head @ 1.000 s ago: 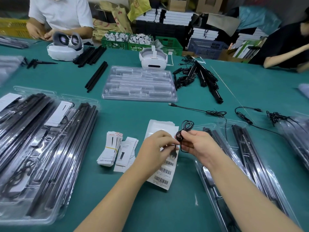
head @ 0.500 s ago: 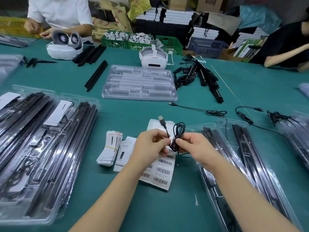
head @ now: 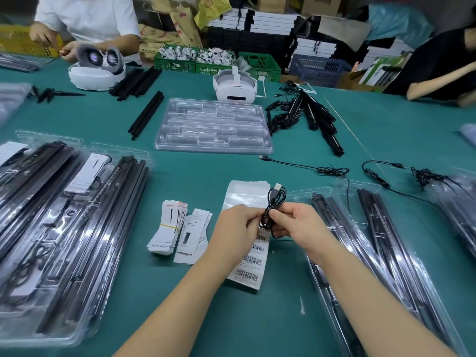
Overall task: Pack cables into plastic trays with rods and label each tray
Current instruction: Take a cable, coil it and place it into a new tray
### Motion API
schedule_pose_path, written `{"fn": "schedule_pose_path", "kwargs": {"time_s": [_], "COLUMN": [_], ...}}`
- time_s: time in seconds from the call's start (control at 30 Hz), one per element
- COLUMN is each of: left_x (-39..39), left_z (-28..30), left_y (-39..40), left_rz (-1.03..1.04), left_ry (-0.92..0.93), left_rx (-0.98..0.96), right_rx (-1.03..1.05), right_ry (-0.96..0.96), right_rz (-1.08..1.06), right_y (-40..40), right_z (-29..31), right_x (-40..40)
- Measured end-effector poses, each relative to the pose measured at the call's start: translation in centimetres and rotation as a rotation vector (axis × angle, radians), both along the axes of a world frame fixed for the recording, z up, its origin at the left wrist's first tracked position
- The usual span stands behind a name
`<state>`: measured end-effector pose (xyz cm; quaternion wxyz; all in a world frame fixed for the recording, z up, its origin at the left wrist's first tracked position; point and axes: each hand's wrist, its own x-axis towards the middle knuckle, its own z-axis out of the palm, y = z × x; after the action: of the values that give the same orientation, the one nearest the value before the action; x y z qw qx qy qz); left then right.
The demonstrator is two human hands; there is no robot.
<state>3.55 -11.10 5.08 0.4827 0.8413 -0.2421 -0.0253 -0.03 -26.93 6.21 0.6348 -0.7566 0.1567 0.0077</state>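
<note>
Teal table [head: 231, 318]; both hands [head: 270, 225] hide part of coiled cable [head: 274, 204].

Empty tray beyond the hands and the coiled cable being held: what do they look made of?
Clear moulded empty tray: thin glossy plastic, see-through, with glare on its ribs. Coiled black cable, pinched by left hand and right hand: probably rubbery-sheathed wire, bending in loops, with a metal-looking plug.

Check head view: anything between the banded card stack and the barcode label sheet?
Yes: loose white cards fan out between the banded card stack and the barcode label sheet, head view.
</note>
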Motion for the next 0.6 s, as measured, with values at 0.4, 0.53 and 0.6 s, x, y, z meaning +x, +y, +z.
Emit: {"fn": "schedule_pose_path", "kwargs": {"time_s": [0.4, 0.53, 0.6], "left_x": [-0.3, -0.1, -0.1], "left_z": [0.4, 0.1, 0.1], "left_y": [0.1, 0.0, 0.0], "left_rz": [-0.082, -0.063, -0.089], "left_ry": [0.071, 0.105, 0.106], "left_rx": [0.044, 0.033, 0.039], "right_rx": [0.078, 0.109, 0.134], "right_ry": [-0.044, -0.038, -0.023], "right_rz": [-0.026, 0.011, 0.049], "right_y": [-0.4, -0.7, -1.0], "right_z": [-0.1, -0.3, -0.4], "right_x": [-0.7, -0.6, -0.6]}}
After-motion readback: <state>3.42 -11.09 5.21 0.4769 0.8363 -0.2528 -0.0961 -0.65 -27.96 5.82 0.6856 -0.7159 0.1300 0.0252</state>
